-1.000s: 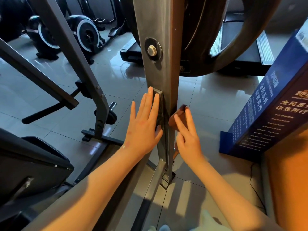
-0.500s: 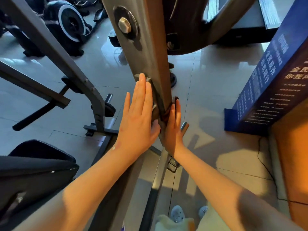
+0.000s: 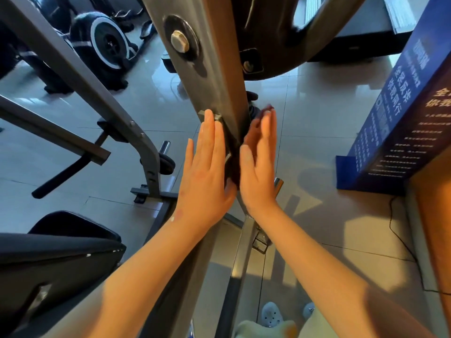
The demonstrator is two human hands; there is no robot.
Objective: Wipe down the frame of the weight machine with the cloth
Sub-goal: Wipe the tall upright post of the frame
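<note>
A grey steel upright of the weight machine frame (image 3: 207, 76) runs down the middle, with a large bolt (image 3: 179, 41) near its top. My left hand (image 3: 207, 167) lies flat against the post's left face, fingers straight. My right hand (image 3: 260, 162) presses a dark brown cloth (image 3: 266, 110) against the post's right side with straight fingers. Only the cloth's top edge shows above my fingertips, and it is blurred; the rest is hidden behind the hand.
A slanted grey frame bar (image 3: 80, 76) and a black padded seat (image 3: 56, 254) stand to the left. A blue sign board (image 3: 400, 113) leans at the right, beside an orange wall (image 3: 436, 215). Exercise bikes (image 3: 107, 45) sit at the back. My shoes (image 3: 272, 314) show on the glossy tiled floor.
The view has tipped downward and closer to the post. My right hand with the cloth has slid along the post's right side, from lower to higher beside my left hand. The left hand stays flat.
</note>
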